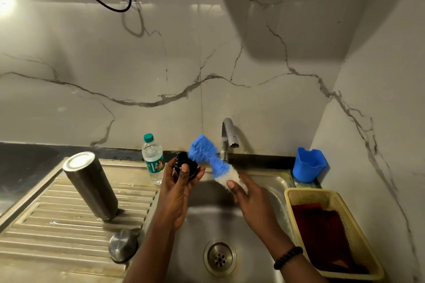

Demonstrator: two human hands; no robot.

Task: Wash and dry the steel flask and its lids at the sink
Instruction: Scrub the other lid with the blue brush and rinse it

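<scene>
- Head view, over the sink [259, 193]: left hand [177, 190] raised above the basin, fingers and thumb curled round a small black inner lid [184, 165], held up near the tap [227, 138].
- Right hand [248, 200] wrapped round the white handle end of a blue brush [207, 156], bristle head angled up and left, touching or just beside the black lid; exact contact hard to tell.
- No water seen running from the tap spout.
- Steel flask [90, 185] standing upside down, tilted in the wide lens, on the ribbed drainboard [46, 213] to the left, well apart from both hands.
- Steel outer lid [123, 246] resting dome-up at the near corner of the drainboard, just beside the basin edge.
- Elsewhere: plastic water bottle [153, 158] behind the left hand, blue holder [309, 164] at the far right corner, cream basket [333, 232] with a dark red cloth [322, 232] on the right.
- Step in hand, as judged: scrubbing the inner lid with the brush, mid-task; flask and steel lid look set down to drain, though whether already washed cannot be told.
- Next move likely calls for working bristles into the lid's grooves while turning it in the left fingers, then rinsing under the tap, which means freeing a hand to open it.
- Drying with the red cloth probably left to do.
</scene>
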